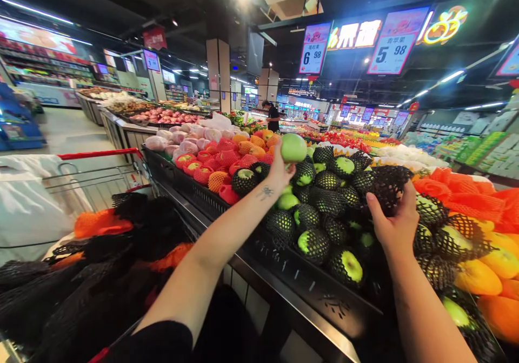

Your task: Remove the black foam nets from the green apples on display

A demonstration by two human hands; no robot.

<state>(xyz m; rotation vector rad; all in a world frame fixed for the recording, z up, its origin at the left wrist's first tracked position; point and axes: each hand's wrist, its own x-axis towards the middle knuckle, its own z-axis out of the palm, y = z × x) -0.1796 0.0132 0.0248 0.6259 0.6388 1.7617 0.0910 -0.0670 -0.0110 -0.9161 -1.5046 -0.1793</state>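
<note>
Raised over the fruit display, my left hand (pixel 281 167) is closed round a bare green apple (pixel 294 148). To the right, the thumb and fingers of my right hand (pixel 395 217) are curved round a black foam net sleeve (pixel 387 187); whether a fruit sits inside it I cannot tell. Between and below the hands lie several green apples in black net sleeves (pixel 316 244), heaped in a black plastic crate (pixel 308 276). A few apples there show bare green skin, such as the green apple (pixel 287 201) just under my left wrist.
Red apples in pink nets (pixel 203 175) lie to the left, oranges (pixel 480 276) at the right. A shopping cart (pixel 97 157) piled with black and orange nets stands at my left. Price signs (pixel 399 41) hang overhead. A person in dark clothing (pixel 273 117) stands farther back.
</note>
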